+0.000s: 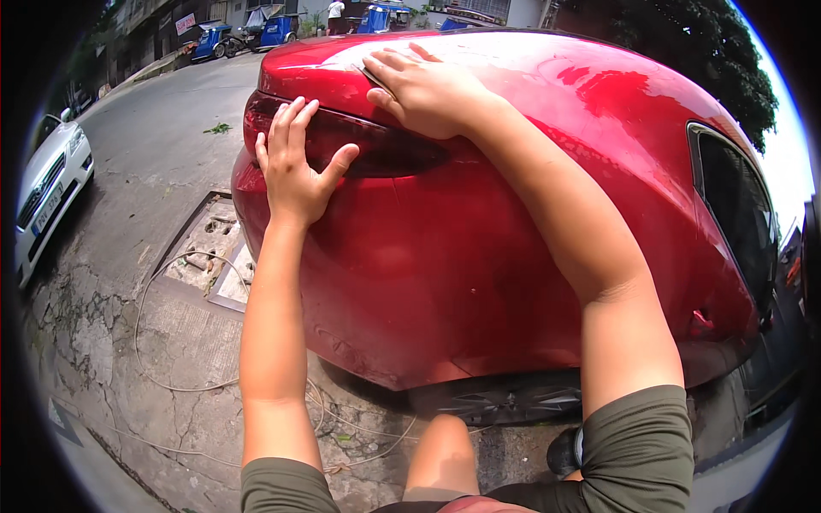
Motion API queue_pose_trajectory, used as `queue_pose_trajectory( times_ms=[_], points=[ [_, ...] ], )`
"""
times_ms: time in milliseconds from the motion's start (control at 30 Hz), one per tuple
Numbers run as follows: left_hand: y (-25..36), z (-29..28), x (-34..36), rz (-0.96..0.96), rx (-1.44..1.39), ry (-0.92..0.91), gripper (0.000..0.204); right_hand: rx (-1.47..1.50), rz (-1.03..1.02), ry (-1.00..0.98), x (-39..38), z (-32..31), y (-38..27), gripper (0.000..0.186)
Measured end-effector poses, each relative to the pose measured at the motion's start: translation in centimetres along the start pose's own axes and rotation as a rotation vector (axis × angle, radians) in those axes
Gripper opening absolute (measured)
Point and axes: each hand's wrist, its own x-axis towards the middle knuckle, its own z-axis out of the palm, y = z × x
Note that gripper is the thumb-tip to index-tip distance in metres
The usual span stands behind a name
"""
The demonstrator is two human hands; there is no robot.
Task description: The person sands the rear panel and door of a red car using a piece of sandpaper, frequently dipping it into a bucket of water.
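A glossy red car (513,291) fills the middle of the view, its surface wet-looking in patches near the top. My right hand (436,92) presses on the upper rear panel, above the dark tail light (368,145). Under its fingers the edge of a thin dark pad (376,80) shows; most of it is covered by the palm. My left hand (295,167) rests with fingers spread over the outer end of the tail light and the bodywork below. It holds nothing.
A thin hose or cable (141,333) loops over the cracked concrete beside a drain grate (209,244). The car's wheel (505,400) is close to my leg (443,453). A white car (56,188) stands at the left; blue tricycles (278,30) and a person (335,15) are across the street.
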Motion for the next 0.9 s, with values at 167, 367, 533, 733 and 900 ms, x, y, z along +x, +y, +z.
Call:
queue_pose_trajectory(
  times_ms=[167,367,533,733,900],
  points=[
    [0.3,-0.1,0.8,0.029,0.05,0.065,0.074,-0.028,0.176,-0.02,-15.2,-3.5,6.0,0.059],
    [3.3,2.3,1.9,-0.094,0.04,0.127,0.068,-0.081,0.224,-0.083,-19.2,-5.1,7.9,0.061],
    [2.0,2.1,1.3,-0.109,-0.016,0.132,0.061,0.055,0.042,-0.078,0.7,0.9,2.2,0.082],
    [1.4,1.9,1.4,-0.074,-0.008,0.128,0.067,-0.021,0.168,-0.085,-21.9,-6.4,7.3,0.104],
    [2.8,2.9,1.0,-0.115,-0.032,0.075,0.075,-0.1,0.084,-0.031,-14.4,-3.8,5.9,0.11]
  ],
)
